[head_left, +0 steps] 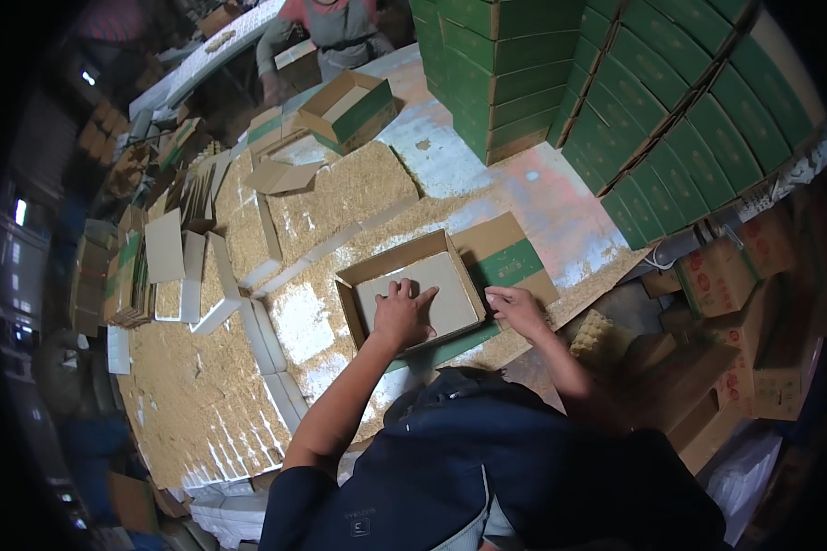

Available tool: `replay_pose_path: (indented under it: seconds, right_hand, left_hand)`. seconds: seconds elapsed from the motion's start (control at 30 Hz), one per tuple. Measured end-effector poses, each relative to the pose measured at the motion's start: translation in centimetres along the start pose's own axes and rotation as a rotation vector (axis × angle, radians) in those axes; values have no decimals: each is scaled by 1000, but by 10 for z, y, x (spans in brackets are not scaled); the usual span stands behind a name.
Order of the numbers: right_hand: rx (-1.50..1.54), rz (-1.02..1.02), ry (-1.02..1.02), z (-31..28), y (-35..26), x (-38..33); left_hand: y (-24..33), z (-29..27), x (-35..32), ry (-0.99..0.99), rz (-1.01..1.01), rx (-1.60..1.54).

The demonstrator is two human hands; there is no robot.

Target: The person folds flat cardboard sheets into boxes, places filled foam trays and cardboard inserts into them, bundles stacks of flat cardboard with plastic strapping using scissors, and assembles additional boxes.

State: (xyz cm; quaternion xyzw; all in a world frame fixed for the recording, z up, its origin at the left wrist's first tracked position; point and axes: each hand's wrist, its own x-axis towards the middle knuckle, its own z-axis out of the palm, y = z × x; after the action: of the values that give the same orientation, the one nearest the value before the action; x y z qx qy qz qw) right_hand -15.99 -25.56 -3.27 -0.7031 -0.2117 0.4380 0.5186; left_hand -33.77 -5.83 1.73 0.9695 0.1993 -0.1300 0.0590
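Observation:
In front of me a brown cardboard box (394, 250) stands with its top open. A flat grey-brown cardboard sheet (439, 292) lies in its bottom. My left hand (402, 315) reaches inside, fingers spread and resting on that sheet. Just outside the box's right wall is my right hand (519, 312), its fingers curled together above a green-and-brown cardboard flap (510, 262). What those fingers hold, if anything, is too small to make out. Another strip of green cardboard (464, 343) shows along the box's near side.
Tall stacks of green boxes (689, 119) stand at the right back. Sawdust-like loose filling (202, 395) covers the left of the table. Another open box (345, 108) sits farther back, near a person in an apron (340, 41). Cartons (717, 275) crowd the right side.

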Motion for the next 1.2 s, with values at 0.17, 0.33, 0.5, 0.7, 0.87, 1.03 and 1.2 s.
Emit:
replay_pose_path:
  seconds: [0.17, 0.33, 0.5, 0.7, 0.87, 1.03, 1.2]
  right_hand:
    - [208, 34, -12, 3, 5, 4]
    - [218, 139, -169, 6, -22, 4]
    - [-45, 59, -265, 29, 47, 51]
    - [-450, 48, -249, 48, 66, 88]
    - [-509, 1, -103, 64, 60, 87]
    - [112, 183, -199, 66, -8, 73]
    - [157, 274, -79, 41, 34, 100]
  left_hand:
    - [-14, -12, -28, 243, -72, -311]
    - [-81, 21, -81, 750, -489, -745]
    - [-74, 71, -80, 172, -571, -1820]
    - [-56, 78, -59, 279, -385, -1243]
    - [-68, 99, -61, 276, -412, -1433]
    - [-85, 112, -76, 261, -477, -1670]
    - [-66, 79, -57, 168, -485, -1537]
